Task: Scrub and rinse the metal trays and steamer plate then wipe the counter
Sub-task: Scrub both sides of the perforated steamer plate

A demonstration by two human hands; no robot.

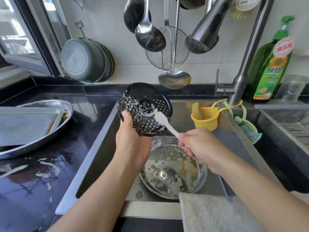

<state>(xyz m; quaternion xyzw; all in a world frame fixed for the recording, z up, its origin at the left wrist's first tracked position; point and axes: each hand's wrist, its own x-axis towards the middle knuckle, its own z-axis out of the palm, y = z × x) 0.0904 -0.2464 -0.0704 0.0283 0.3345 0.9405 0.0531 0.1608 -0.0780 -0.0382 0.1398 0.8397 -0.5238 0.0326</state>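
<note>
My left hand grips the lower edge of a black perforated steamer plate, tilted up over the sink and streaked with white foam. My right hand holds the handle of a white brush whose head presses on the plate's lower right part. Below them in the sink lies a round metal perforated plate with foam patches. On the left counter a rectangular metal tray rests inside an oval metal tray.
The faucet head hangs above the sink. A yellow cup and green scrubber holder hang at the sink's right. A green dish soap bottle stands behind. A beige towel drapes the front edge. Foam spots the black counter.
</note>
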